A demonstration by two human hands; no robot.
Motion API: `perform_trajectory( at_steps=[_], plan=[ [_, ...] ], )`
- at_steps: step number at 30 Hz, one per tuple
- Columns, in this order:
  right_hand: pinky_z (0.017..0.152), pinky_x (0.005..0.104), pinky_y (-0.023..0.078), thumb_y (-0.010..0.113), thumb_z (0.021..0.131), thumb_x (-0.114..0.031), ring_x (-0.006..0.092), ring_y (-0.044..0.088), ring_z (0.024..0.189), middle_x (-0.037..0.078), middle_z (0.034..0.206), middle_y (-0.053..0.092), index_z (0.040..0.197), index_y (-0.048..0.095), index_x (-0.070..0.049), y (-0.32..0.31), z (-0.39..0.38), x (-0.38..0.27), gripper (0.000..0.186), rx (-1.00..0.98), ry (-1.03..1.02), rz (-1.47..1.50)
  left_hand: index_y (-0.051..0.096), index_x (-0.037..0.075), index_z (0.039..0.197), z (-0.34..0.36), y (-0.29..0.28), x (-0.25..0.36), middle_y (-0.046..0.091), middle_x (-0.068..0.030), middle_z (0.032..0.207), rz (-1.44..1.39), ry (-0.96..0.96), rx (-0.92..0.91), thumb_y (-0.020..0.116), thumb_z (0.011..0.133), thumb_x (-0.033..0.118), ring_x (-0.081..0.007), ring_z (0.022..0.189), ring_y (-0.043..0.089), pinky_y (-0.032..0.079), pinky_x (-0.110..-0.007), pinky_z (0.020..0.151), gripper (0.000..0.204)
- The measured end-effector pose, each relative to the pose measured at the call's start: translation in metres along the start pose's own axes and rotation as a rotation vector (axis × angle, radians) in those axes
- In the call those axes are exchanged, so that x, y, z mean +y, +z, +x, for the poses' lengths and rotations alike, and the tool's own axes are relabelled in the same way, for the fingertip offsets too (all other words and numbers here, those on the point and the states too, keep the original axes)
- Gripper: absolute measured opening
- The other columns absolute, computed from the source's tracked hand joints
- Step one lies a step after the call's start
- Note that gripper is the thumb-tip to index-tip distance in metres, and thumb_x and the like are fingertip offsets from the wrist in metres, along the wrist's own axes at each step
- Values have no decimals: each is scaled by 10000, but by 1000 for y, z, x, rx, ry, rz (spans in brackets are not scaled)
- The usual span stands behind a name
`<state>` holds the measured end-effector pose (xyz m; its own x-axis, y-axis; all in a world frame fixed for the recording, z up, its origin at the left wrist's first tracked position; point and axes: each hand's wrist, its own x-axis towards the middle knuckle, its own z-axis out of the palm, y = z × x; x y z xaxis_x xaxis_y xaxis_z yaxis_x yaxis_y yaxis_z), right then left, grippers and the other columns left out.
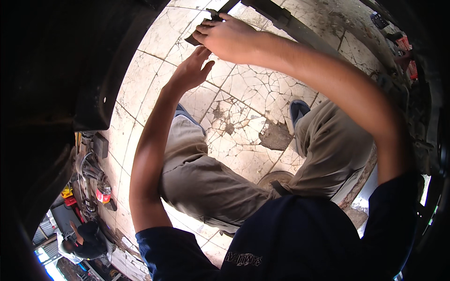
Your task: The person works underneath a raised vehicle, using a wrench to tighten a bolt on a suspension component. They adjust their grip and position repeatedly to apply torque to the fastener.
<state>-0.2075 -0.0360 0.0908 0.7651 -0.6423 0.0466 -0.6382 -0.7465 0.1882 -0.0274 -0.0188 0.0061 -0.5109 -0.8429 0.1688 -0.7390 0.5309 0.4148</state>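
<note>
Nearest the viewer, the dark shirt fills the lower edge, and two bare forearms extend from its sleeves, above the grey-brown trousers. The left hand is raised, its thumb well apart from its extended fingers, whose tips lie just beside the right hand; no grip shows there. The right hand bends its fingers over a dark flat-ended piece at the top of the view, near a long dark bar — whether those fingers clamp the piece or merely rest against it cannot be told. Progress: the work appears to be under way, with both hands gathered at the piece; no finished portion can be identified, and what is left cannot be judged. Edges and room: the bar bounds the right arm's upper side, and a large dark body closes off the upper left, while the space between the forearms is open down to the cracked floor tiles, with the right shoe at its side. Farther off, at left, lie a metal assembly and a red-labelled bottle; beyond them is another person — well apart from both hands
</note>
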Motion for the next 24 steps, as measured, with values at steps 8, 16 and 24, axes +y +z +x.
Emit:
perform_trajectory(
  at_steps=[8, 16, 24],
  plan=[
    [1082, 422, 316, 551, 861, -126, 180, 407, 1311, 57, 1420, 432, 1360, 430, -109, 3, 4, -2, 514, 29, -7, -41, 546, 5, 1164, 19, 7, 1, 523, -141, 1202, -294, -150, -2, 602, 886, 120, -230, 992, 618, 521, -330, 783, 306],
    [1035, 459, 347, 639, 813, -229, 195, 437, 1278, 74, 1336, 500, 1314, 456, -63, 19, 10, -2, 559, 229, -9, -113, 545, 69, 1179, 14, 2, 3, 617, -119, 1087, -103, -214, -70, 598, 892, 167, -225, 947, 633, 496, -362, 808, 308],
    [1055, 455, 334, 546, 859, -137, 192, 410, 1306, 68, 1388, 457, 1358, 416, -73, 20, 2, -2, 520, 177, 13, -169, 550, 43, 1124, 9, 0, 13, 637, -182, 996, 123, -92, -48, 589, 876, 213, -332, 905, 634, 509, -430, 783, 303]
  ],
)
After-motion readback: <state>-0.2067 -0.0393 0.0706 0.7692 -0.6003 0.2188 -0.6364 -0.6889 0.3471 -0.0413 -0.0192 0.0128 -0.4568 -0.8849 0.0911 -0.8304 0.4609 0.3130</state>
